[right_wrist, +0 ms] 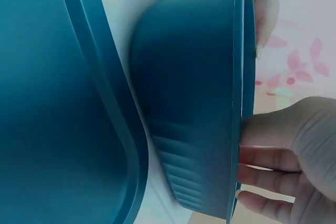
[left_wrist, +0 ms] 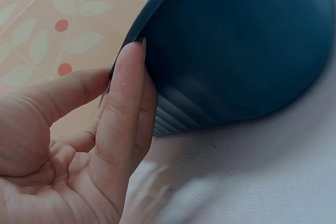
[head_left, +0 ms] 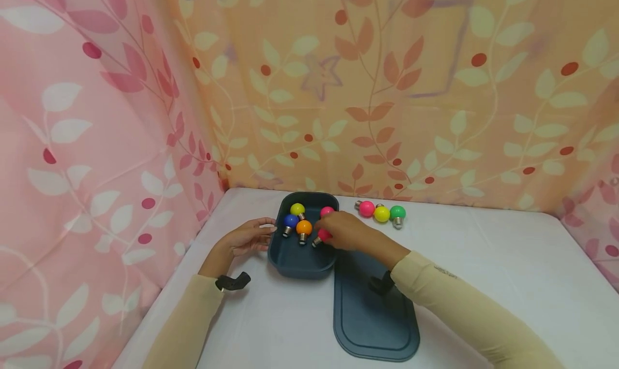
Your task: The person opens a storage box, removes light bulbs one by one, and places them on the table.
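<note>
A dark blue plastic box [head_left: 302,264] holds several small coloured light bulbs, among them a yellow bulb [head_left: 297,209], a blue bulb [head_left: 290,221] and an orange bulb [head_left: 304,228]. My left hand [head_left: 251,236] pinches the box's left rim between thumb and fingers; the left wrist view shows this grip close up. Reaching over the right rim, my right hand [head_left: 349,230] has its fingers on a pink bulb [head_left: 324,234] inside the box, metal base pointing front left. Another pink bulb [head_left: 327,211] lies just behind. In the right wrist view the box wall [right_wrist: 189,77] hides the fingertips and bulbs.
The dark blue lid [head_left: 374,320] lies on the white-covered table [head_left: 503,267], right of the box and partly under my right forearm. Behind it, a pink bulb [head_left: 367,208], a yellow bulb [head_left: 382,214] and a green bulb [head_left: 398,212] lie together. Patterned cloth hangs behind and left.
</note>
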Motion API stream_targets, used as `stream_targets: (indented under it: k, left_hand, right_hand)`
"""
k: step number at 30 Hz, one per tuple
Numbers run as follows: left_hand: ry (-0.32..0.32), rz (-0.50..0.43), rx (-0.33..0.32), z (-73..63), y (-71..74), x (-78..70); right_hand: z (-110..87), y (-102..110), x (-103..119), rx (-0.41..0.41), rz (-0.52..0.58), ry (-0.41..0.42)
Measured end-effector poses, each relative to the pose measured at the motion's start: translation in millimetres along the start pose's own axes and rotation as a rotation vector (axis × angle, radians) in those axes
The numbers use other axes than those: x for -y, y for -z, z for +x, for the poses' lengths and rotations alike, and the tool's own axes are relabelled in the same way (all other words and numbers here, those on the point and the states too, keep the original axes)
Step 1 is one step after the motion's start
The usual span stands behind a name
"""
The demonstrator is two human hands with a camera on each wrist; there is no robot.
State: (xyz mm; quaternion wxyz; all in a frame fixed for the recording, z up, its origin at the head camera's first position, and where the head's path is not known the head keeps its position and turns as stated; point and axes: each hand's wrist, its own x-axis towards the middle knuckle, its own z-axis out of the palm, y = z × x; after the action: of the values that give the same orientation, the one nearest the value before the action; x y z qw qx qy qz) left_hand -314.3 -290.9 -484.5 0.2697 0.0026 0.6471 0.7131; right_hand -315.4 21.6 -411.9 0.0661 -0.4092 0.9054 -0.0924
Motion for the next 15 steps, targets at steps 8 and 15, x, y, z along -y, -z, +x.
stream_targets:
  k: [8, 15]
  left_hand:
    - [-0.003, -0.006, 0.007, -0.8, -0.9, -0.4]
    - [-0.006, -0.015, 0.02, 0.0, 0.7, -0.3]
  right_hand:
    - [7.5, -0.7, 4.9, 0.048, -0.141, -0.016]
    - [13.6, -9.4, 4.5, 0.026, -0.22, 0.027]
